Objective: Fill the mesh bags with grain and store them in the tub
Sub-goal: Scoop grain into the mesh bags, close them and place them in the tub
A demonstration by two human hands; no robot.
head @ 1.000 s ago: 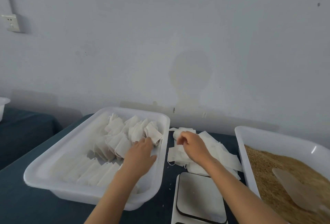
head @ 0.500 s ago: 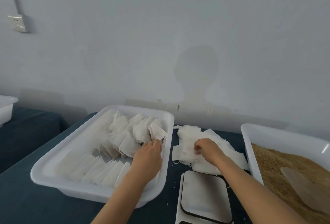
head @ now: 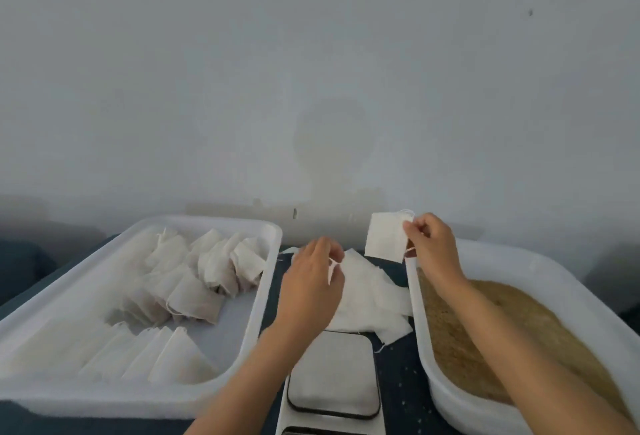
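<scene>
My right hand (head: 431, 245) pinches one empty white mesh bag (head: 385, 239) by its edge and holds it up over the near-left corner of the grain tub (head: 568, 290), which is full of brown grain (head: 485, 330). My left hand (head: 311, 284) hovers with curled fingers over the pile of empty bags (head: 372, 292) on the table. A thin white string shows at its fingertips; I cannot tell whether it is pinched. The white storage tub (head: 258, 316) on the left holds several filled bags (head: 194, 271).
A white kitchen scale (head: 334, 370) with a grey plate sits on the dark blue table (head: 401, 379) between the two tubs, just below my left hand. A plain grey wall stands close behind everything.
My right hand has lifted one empty bag off the pile and carried it up and right. My left hand has left the storage tub and moved right over the pile.
</scene>
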